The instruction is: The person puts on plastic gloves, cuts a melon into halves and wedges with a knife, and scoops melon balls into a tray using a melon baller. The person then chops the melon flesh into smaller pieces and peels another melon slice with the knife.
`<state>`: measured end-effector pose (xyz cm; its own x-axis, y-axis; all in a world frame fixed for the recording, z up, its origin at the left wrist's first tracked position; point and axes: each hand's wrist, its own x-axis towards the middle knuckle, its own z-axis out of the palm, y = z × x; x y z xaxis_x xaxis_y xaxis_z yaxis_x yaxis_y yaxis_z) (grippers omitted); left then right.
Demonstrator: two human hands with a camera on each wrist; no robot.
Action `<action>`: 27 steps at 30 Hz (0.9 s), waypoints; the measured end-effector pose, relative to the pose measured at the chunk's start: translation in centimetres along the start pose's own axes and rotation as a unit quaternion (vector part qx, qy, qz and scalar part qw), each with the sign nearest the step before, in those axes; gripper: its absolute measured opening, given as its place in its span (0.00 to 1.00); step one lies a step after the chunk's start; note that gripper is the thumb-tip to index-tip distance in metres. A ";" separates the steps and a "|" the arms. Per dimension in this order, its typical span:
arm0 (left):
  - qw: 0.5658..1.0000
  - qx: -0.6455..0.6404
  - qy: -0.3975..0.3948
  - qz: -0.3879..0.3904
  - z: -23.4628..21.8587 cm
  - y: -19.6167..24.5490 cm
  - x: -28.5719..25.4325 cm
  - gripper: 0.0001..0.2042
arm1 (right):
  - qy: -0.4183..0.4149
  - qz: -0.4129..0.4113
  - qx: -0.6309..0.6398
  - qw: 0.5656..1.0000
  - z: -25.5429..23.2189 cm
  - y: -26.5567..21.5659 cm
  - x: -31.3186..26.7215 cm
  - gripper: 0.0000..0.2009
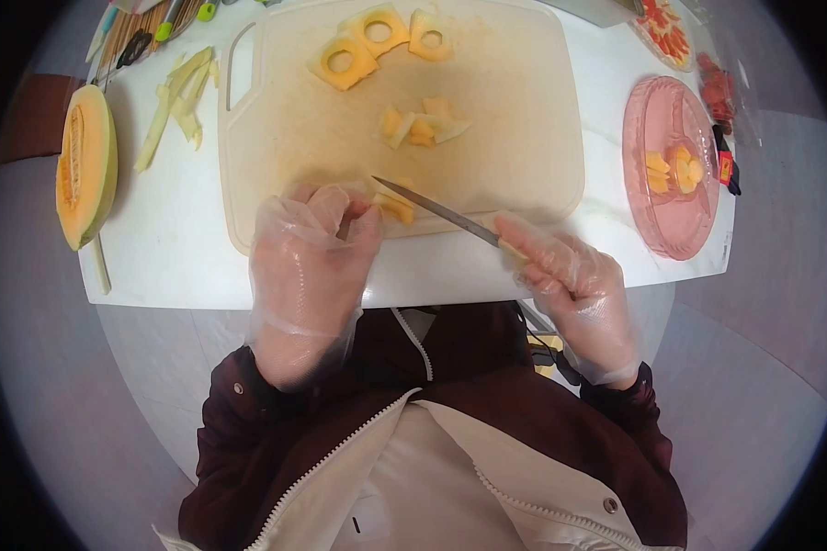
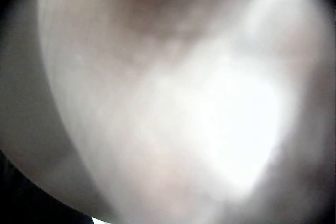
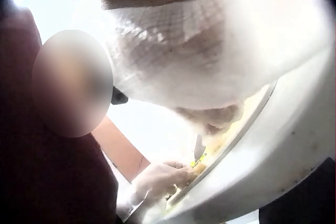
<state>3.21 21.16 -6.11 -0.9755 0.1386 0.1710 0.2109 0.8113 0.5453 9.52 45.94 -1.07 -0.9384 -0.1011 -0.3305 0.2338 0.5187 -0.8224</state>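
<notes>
In the head view my gloved left hand [image 1: 305, 248] is curled at the cutting board's [image 1: 496, 110] front edge, with its fingertips on the left end of small cut melon pieces [image 1: 397, 204]. My gloved right hand [image 1: 574, 289] grips a knife [image 1: 450, 218] by its handle. The blade points left, its tip above those pieces. Farther up the board lie a few melon scraps [image 1: 423, 127] and several melon slices with round holes [image 1: 344, 62]. The left wrist view is a blur of glove. In the right wrist view the left hand [image 3: 163, 178] appears low beside the board.
A halved melon [image 1: 89, 170] stands at the table's left, near peel strips [image 1: 179, 106]. On the right is a pink divided plate [image 1: 652, 216] holding melon pieces, with a box cutter [image 1: 726, 165] beside it. Another fruit plate [image 1: 663, 35] sits at the back right.
</notes>
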 end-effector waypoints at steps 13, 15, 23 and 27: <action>0.999 -0.002 -0.027 -0.040 -0.4 0.6 0.1 0.04 | 0.027 -0.019 -0.092 0.995 0.3 -0.8 0.0 0.30; 0.999 -0.010 -0.012 -0.029 -0.3 0.5 0.1 0.03 | 0.042 -0.026 -0.090 0.995 0.1 -0.1 0.4 0.29; 0.994 -0.060 -0.043 -0.083 -0.3 0.9 0.0 0.08 | 0.091 -0.035 0.020 0.995 0.1 1.2 0.5 0.29; 0.982 -0.097 -0.074 -0.148 -1.0 2.0 0.3 0.11 | 0.032 0.000 0.061 0.998 -1.1 0.2 0.3 0.24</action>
<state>3.43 22.24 -4.21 -0.9913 0.0060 -0.1311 -0.0885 0.7074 0.7013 9.00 46.95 -0.78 -0.9521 -0.0448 -0.3026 0.2585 0.4110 -0.8742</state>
